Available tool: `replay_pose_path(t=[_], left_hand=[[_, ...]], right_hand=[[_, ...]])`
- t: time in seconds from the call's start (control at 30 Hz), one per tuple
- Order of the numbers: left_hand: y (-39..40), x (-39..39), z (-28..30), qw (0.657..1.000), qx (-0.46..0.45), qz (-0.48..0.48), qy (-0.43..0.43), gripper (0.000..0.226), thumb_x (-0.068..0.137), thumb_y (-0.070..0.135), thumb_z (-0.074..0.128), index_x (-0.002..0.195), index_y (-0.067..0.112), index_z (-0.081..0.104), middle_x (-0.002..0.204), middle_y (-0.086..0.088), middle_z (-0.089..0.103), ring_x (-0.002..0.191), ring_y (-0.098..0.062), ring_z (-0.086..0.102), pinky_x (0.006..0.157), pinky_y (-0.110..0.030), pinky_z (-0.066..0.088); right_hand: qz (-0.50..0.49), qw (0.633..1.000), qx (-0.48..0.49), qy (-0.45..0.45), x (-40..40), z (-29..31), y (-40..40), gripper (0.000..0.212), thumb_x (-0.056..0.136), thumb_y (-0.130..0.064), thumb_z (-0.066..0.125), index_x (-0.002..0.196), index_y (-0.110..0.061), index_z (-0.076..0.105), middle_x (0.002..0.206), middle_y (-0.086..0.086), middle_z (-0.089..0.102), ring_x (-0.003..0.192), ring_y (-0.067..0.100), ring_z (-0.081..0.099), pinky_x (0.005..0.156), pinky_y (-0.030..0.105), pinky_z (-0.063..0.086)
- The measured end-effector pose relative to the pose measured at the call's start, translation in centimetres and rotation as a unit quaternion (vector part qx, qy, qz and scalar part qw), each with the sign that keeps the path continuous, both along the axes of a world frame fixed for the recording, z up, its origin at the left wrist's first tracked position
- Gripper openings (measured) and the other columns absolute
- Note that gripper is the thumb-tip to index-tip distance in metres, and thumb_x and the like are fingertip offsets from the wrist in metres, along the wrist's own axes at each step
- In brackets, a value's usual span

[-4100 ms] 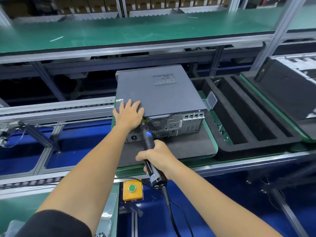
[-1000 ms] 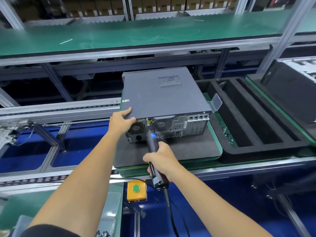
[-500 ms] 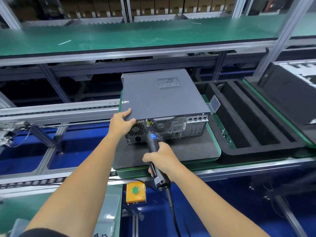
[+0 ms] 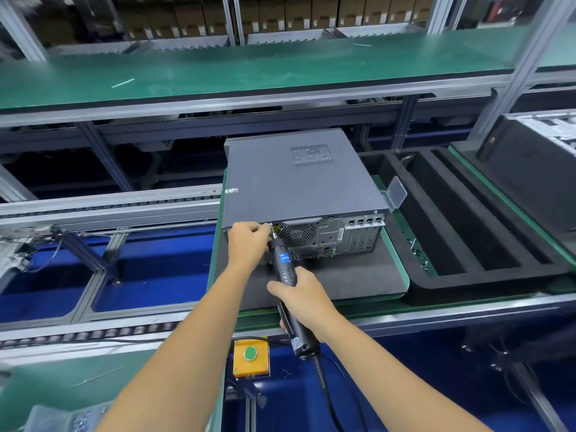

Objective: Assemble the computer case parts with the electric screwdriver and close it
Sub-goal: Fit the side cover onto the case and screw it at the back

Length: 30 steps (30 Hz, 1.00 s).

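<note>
We note the right hand (image 4: 300,296) wrapped round the electric screwdriver (image 4: 285,266), its bit angled up at the top left of the rear panel of the computer case (image 4: 299,182); the left hand (image 4: 247,243) has its fingers curled together at the bit tip, apparently pinching or steadying a screw there (the screw itself is too small for us to confirm). The case lies flat on a dark foam pad (image 4: 343,282) on the green pallet (image 4: 402,275), cover panel already on and seated flush, so closing looks done and fastening at the back is in hand; how many rear screws remain we cannot tell. Against half a second ago, the left hand has left the cover's near left corner, where it gripped the edge, and come down beside the bit; the screwdriver has barely shifted.
</note>
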State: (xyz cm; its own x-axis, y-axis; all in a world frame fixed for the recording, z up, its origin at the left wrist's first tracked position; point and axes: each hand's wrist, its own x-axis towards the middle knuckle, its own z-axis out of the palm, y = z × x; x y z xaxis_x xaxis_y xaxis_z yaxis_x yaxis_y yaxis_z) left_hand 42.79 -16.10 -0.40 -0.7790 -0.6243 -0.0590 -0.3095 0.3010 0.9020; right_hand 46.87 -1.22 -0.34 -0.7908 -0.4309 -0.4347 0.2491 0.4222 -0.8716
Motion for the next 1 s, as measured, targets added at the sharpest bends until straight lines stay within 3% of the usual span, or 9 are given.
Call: replay_pose_path(t=[0.1,0.2,0.3,0.47,0.67,0.77,0.87,1.0], left_hand=[[1.3,-0.2,0.1,0.958,0.272,0.075,0.046,0.012,0.086,0.014,0.061,0.079,0.006,0.066,0.072,-0.008,0.071,0.053,-0.015,0.063,0.04,-0.016,0.043],[1.7,-0.4,0.1,0.932,0.346,0.093,0.057,0.014,0.088,0.017,0.063,0.094,0.004,0.065,0.083,-0.011,0.074,0.064,-0.014,0.069,0.038,-0.013,0.041],[2.0,-0.6,0.1,0.904,0.403,0.12,0.076,0.012,0.087,0.014,0.065,0.09,0.003,0.065,0.081,-0.012,0.074,0.063,-0.018,0.068,0.044,-0.018,0.047],[1.9,-0.6,-0.6,0.907,0.396,0.119,0.08,0.011,0.087,0.015,0.066,0.091,0.004,0.067,0.078,-0.008,0.074,0.061,-0.014,0.069,0.048,-0.019,0.049],[1.8,-0.6,-1.6,0.903,0.407,0.101,0.099,0.011,0.09,0.013,0.061,0.092,0.004,0.067,0.084,-0.008,0.074,0.075,-0.018,0.07,0.067,-0.029,0.053],[1.8,-0.6,-1.5,0.896,0.418,0.106,0.103,0.01,0.089,0.011,0.061,0.089,0.003,0.067,0.081,-0.01,0.074,0.072,-0.02,0.07,0.066,-0.029,0.054],[1.9,-0.7,-0.9,0.886,0.436,0.12,0.106,0.007,0.087,0.008,0.062,0.085,0.002,0.065,0.076,-0.012,0.072,0.064,-0.02,0.068,0.055,-0.024,0.053],[2.3,-0.8,-0.4,0.864,0.469,0.138,0.121,0.005,0.086,0.002,0.06,0.082,0.0,0.062,0.077,-0.015,0.067,0.06,-0.021,0.065,0.052,-0.025,0.054]], right_hand=[[0.003,1.0,0.004,0.008,0.0,0.1,0.0,0.022,0.084,-0.031,0.065,0.095,-0.018,0.051,0.088,0.008,0.058,0.073,0.029,0.061,0.079,0.054,0.059],[0.008,1.0,0.009,0.01,0.1,0.1,-0.1,0.022,0.084,-0.03,0.065,0.097,-0.018,0.05,0.093,0.012,0.061,0.075,0.029,0.062,0.081,0.054,0.059],[0.014,1.0,0.019,0.016,0.2,0.2,0.0,0.024,0.085,-0.029,0.065,0.099,-0.018,0.05,0.102,0.015,0.062,0.079,0.031,0.063,0.082,0.054,0.058],[0.019,0.999,0.025,0.023,0.2,0.2,0.2,0.027,0.085,-0.028,0.066,0.103,-0.015,0.05,0.104,0.016,0.061,0.092,0.04,0.067,0.082,0.055,0.058],[0.017,0.999,0.021,0.03,-0.1,-0.1,0.3,0.026,0.086,-0.028,0.066,0.103,-0.014,0.051,0.102,0.015,0.062,0.091,0.041,0.067,0.081,0.056,0.058],[0.013,1.0,0.007,0.01,-0.2,-0.3,0.1,0.026,0.085,-0.029,0.067,0.1,-0.016,0.051,0.094,0.011,0.06,0.076,0.031,0.066,0.078,0.052,0.06],[0.006,0.997,-0.05,-0.056,-0.1,0.2,-0.2,0.036,0.079,-0.025,0.075,0.104,-0.013,0.052,0.087,0.009,0.06,0.05,0.017,0.063,0.056,0.036,0.06],[0.012,0.992,-0.08,-0.092,-0.2,0.5,-0.4,0.047,0.069,-0.012,0.078,0.107,-0.009,0.05,0.084,0.01,0.059,0.046,0.017,0.06,0.05,0.031,0.055]])
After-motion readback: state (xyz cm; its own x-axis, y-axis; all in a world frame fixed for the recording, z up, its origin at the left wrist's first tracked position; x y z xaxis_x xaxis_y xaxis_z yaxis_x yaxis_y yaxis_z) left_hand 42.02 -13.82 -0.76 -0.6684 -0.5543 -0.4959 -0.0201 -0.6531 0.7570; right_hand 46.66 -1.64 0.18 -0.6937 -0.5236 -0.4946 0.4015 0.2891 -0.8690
